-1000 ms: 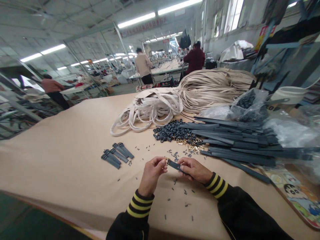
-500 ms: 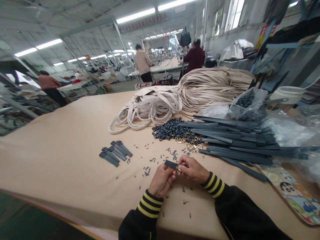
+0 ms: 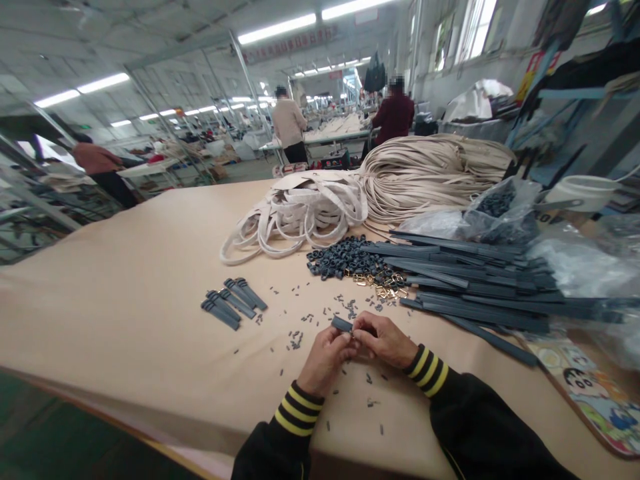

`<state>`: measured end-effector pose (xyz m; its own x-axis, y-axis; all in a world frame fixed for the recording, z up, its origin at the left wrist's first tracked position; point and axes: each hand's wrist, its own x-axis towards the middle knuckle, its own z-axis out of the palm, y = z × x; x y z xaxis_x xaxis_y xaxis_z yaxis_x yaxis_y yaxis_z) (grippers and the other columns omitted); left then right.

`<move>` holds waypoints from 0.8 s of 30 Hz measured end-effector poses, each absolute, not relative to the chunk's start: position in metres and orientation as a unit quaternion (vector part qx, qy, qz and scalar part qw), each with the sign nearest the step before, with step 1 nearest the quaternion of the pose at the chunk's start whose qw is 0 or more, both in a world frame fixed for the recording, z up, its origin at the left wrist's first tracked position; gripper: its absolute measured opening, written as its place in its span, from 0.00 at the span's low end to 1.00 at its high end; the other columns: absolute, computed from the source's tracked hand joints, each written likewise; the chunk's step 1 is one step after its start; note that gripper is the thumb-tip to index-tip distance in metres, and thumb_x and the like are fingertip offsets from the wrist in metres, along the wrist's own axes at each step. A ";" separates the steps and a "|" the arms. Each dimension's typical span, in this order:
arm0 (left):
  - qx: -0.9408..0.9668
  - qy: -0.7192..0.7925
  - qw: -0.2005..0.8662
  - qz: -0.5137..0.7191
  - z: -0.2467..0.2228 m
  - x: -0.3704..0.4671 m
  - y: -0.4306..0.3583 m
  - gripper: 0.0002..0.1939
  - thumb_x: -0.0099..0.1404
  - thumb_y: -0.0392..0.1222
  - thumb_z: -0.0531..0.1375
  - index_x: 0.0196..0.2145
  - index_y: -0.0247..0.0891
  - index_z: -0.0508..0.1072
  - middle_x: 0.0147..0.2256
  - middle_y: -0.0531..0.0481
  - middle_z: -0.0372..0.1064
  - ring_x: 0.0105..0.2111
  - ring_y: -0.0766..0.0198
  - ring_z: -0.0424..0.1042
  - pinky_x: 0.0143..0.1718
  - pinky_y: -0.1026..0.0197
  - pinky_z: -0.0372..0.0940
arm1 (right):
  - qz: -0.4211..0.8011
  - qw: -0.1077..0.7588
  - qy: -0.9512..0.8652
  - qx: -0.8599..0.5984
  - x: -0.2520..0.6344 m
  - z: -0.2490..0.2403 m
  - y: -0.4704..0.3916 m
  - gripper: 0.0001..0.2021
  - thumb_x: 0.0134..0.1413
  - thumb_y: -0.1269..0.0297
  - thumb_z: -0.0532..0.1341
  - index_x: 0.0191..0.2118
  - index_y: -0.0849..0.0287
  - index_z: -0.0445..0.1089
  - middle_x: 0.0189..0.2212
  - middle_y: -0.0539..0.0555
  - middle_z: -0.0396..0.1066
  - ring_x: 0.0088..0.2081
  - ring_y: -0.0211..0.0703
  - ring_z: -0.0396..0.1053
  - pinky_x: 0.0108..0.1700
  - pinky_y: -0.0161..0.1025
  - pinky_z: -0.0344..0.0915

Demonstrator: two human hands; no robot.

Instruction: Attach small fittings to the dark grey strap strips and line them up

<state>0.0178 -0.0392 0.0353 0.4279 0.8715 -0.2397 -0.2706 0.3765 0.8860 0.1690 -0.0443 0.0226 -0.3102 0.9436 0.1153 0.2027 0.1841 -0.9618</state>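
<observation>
Between my hands is a short dark grey strap [image 3: 342,324], its flat end sticking up past the fingertips. My left hand [image 3: 324,359] pinches it from below with thumb and fingers. My right hand [image 3: 386,341] is closed at the strap's right end, fingertips touching those of the left; whatever small part they grip there is mostly hidden. Just beyond lie scattered small dark snippets [image 3: 296,340], a heap of dark loops [image 3: 340,257] and gold buckles [image 3: 387,288]. To the left, several finished-looking strap tabs [image 3: 234,301] with loops lie in a row.
Long dark strips [image 3: 480,280] are piled at the right, with plastic bags [image 3: 500,207] behind. Coiled beige straps [image 3: 430,173] and looped white straps [image 3: 300,213] fill the table's back. A cartoon-printed board [image 3: 590,393] lies at right. Several people stand farther off.
The strap has turned a little in my fingers, and my right fingertips have closed over its end. The gold metal seen there before is now covered. The view has shifted slightly.
</observation>
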 end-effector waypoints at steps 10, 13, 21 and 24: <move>0.407 0.429 0.682 0.429 0.022 0.019 -0.038 0.11 0.55 0.44 0.59 0.30 0.30 0.69 0.27 0.50 0.66 0.27 0.70 0.65 0.27 0.68 0.61 | 0.470 0.382 -0.652 -0.457 0.172 0.025 -0.043 0.03 0.54 0.67 0.52 0.30 0.59 0.59 0.23 0.45 0.61 0.18 0.31 0.65 0.20 0.28 0.59; 0.466 0.448 0.646 0.405 0.019 0.018 -0.037 0.13 0.56 0.45 0.58 0.31 0.30 0.69 0.27 0.50 0.66 0.26 0.70 0.64 0.27 0.68 0.60 | 0.464 0.373 -0.655 -0.466 0.172 0.024 -0.042 0.03 0.52 0.67 0.53 0.29 0.59 0.59 0.22 0.45 0.60 0.17 0.31 0.63 0.19 0.28 0.59; 0.582 0.476 0.525 0.399 0.019 0.020 -0.037 0.10 0.54 0.44 0.58 0.26 0.32 0.67 0.22 0.54 0.63 0.23 0.70 0.61 0.25 0.68 0.58 | 0.433 0.391 -0.645 -0.494 0.169 0.020 -0.043 0.03 0.50 0.68 0.55 0.28 0.58 0.59 0.22 0.45 0.62 0.17 0.31 0.61 0.18 0.28 0.58; 0.525 0.466 0.580 0.413 0.016 0.023 -0.036 0.11 0.54 0.45 0.58 0.29 0.33 0.65 0.24 0.53 0.64 0.23 0.69 0.63 0.25 0.66 0.61 | 0.495 0.416 -0.598 -0.474 0.170 0.016 -0.041 0.07 0.49 0.65 0.57 0.30 0.57 0.56 0.22 0.45 0.62 0.17 0.32 0.61 0.17 0.29 0.59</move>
<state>0.0227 -0.0364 0.0161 0.2249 0.9685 -0.1073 0.0105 0.1077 0.9941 0.1701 -0.0413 0.0161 -0.2049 0.9784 0.0283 0.1543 0.0609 -0.9861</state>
